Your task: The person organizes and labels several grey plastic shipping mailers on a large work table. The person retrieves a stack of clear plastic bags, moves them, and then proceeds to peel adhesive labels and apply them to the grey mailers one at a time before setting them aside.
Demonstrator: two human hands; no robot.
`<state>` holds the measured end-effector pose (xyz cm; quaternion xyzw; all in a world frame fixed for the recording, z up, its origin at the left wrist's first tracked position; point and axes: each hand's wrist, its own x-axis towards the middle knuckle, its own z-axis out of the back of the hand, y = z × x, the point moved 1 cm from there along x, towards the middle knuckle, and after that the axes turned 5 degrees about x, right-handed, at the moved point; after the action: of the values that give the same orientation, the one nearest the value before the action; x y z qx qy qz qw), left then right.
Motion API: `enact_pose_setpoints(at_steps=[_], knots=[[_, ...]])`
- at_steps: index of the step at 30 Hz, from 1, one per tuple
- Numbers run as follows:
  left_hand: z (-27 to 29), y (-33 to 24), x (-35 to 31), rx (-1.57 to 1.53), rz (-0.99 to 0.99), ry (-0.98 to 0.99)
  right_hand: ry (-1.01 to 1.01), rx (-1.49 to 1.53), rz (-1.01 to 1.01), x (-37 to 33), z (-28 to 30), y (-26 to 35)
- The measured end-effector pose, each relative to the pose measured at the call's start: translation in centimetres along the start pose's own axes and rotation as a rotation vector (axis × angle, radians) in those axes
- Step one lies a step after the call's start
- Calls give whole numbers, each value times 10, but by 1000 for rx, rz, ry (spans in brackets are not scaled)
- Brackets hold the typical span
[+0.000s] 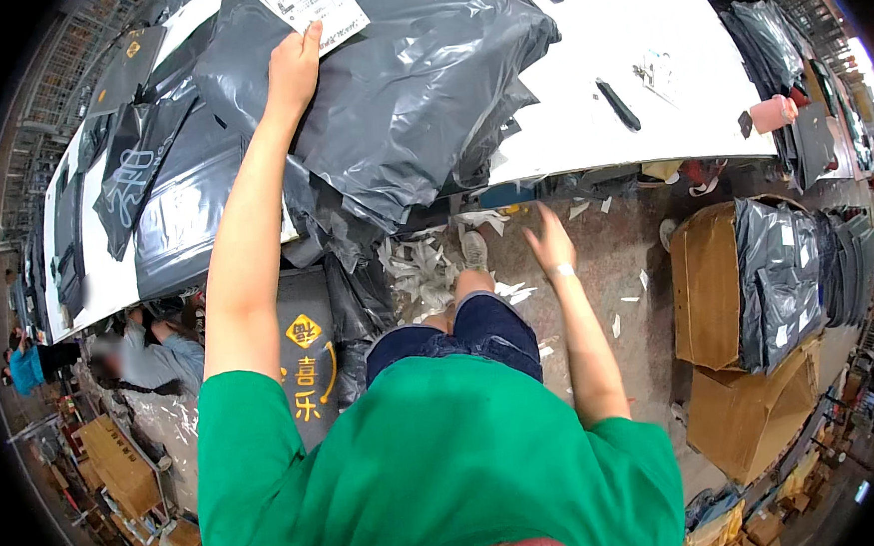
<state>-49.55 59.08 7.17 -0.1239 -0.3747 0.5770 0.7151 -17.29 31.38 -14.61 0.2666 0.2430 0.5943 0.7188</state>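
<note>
My left arm (pixel 247 235) stretches almost straight toward the far left, its wrist roughly in line with the forearm. My left hand (pixel 292 70) is drawn into a pinch, one digit pointing far. My right arm (pixel 589 339) reaches less far, on the right; my right hand (pixel 554 241) hangs loose, thumb apart from the fingers.

Grey bags (pixel 415 84) obstruct left; white tabletop (pixel 677 28) allows passage right.

White worktable (pixel 584 54), grey-brown floor (pixel 635 241) with paper scraps (pixel 422 274), metal racks (pixel 46 97) upper left, bright light (pixel 860 57) far right
</note>
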Motion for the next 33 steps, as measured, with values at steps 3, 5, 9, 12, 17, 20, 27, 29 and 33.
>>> enact_pose_setpoints(at_steps=[3, 5, 9, 12, 17, 20, 27, 29, 33], knots=[[-3, -1, 6, -15, -19, -33, 5, 888, -93, 89, -11, 111], [-14, -16, 13, -31, -49, -24, -278, 963, 2, 120, -47, 111], [6, 22, -1, -64, -39, -64, -124, 454, 204, 39, -35, 88], [3, -2, 0, -51, 5, -36, 259, -164, -426, -71, -9, -81], [-4, -18, -5, 29, 68, 4, 643, -363, -466, -61, 44, -133], [1, -10, -4, 47, 50, 6, -23, 182, 12, 71, 56, -53], [6, -27, -12, -88, 118, 64, 448, 1537, 42, 277, 116, 121], [25, -14, -37, -160, 183, -1, 459, 1554, 125, 250, 116, 168], [60, -2, -73, -484, 376, -3, 370, 1083, 323, 187, 112, 196]])
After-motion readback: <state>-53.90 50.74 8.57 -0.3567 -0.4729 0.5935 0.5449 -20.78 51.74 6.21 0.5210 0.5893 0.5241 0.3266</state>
